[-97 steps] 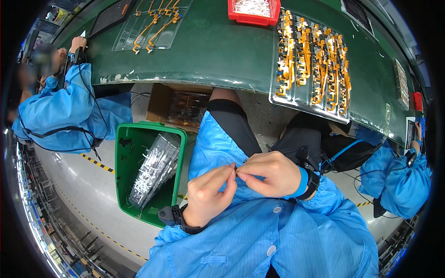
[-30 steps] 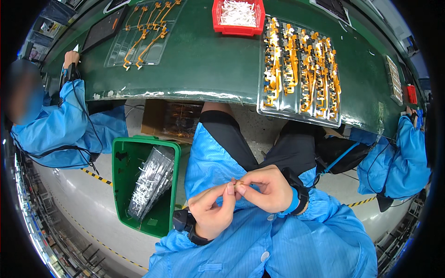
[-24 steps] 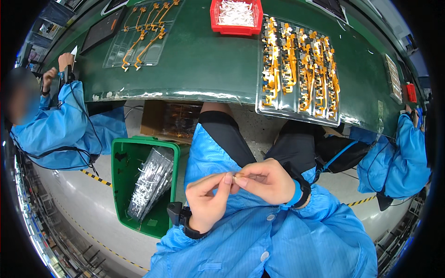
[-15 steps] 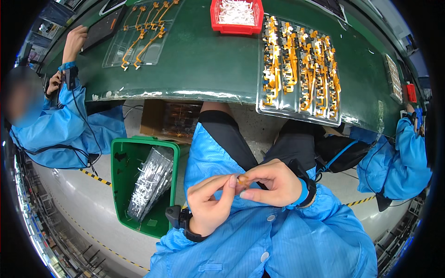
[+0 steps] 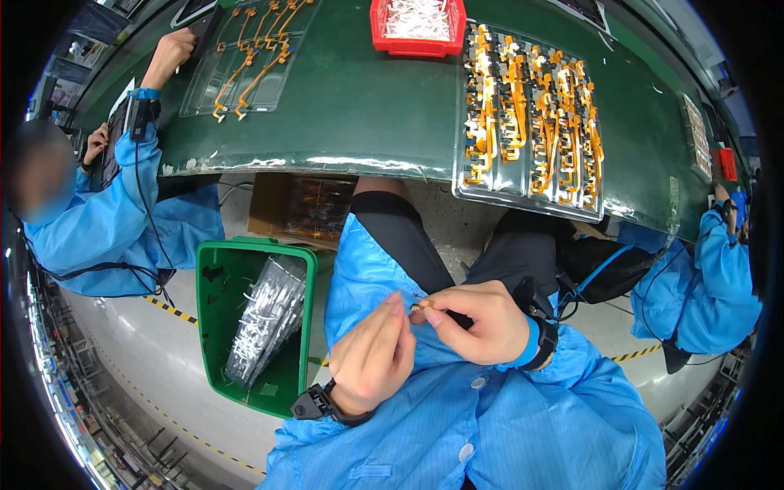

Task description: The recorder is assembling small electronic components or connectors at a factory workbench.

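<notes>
Both of my hands meet above my lap. My right hand pinches a small orange-brown flex cable between thumb and fingertips; most of it is hidden by the fingers. Just to the left, my left hand has its fingers drawn together, with the tips close to the flex cable. Motion blurs those fingers a little, and whatever they may hold cannot be made out. On the green table ahead, a clear tray carries rows of orange flex cables with black and white parts.
A red bin of small white pieces stands at the table's back. Another clear tray holds several orange flex cables. By my left leg is a green bin with plastic trays and white scraps. A co-worker sits left, another right.
My left hand's fingers have straightened and drawn slightly back from the right hand's fingertips. The left co-worker's raised hand has moved right over the table.
</notes>
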Motion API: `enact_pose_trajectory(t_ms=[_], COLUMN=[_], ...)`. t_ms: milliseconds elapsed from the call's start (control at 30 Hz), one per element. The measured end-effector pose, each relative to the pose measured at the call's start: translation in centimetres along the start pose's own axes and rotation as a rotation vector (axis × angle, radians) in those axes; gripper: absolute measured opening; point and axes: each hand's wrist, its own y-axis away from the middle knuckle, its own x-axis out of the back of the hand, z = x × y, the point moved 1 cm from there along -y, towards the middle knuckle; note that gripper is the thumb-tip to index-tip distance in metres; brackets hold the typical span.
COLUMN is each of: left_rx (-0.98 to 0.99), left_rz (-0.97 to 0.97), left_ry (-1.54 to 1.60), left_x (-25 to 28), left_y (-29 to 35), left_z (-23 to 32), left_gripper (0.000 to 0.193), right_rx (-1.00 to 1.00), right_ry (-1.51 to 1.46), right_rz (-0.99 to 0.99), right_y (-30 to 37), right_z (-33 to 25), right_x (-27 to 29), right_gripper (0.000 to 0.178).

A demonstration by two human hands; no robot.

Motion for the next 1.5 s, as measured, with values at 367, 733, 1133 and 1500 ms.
enact_pose_trajectory(t_ms=[367,733,1133,1500], left_rx=[-0.011,0.099,0.326,0.69], left_rz=[-0.071,-0.003,-0.079,-0.077], left_ry=[-0.086,0.0,0.204,0.587], left_x=[-1.0,-1.2,-0.1,1.2], left_y=[0.2,0.0,-0.1,0.0], left_z=[0.4,0.2,0.1,-0.7], left_gripper=[0.022,0.016,0.014,0.009], right_rx=[0.167,0.191,0.136,0.04], right_ry=[0.287,0.303,0.171,-0.123], right_rz=[0.01,-0.003,-0.043,-0.131], right_y=[0.0,0.1,0.3,-0.2], right_z=[-0.1,0.0,0.5,1.1], right_x=[-0.3,-0.1,0.3,1.3], right_gripper=[0.017,0.017,0.018,0.014])
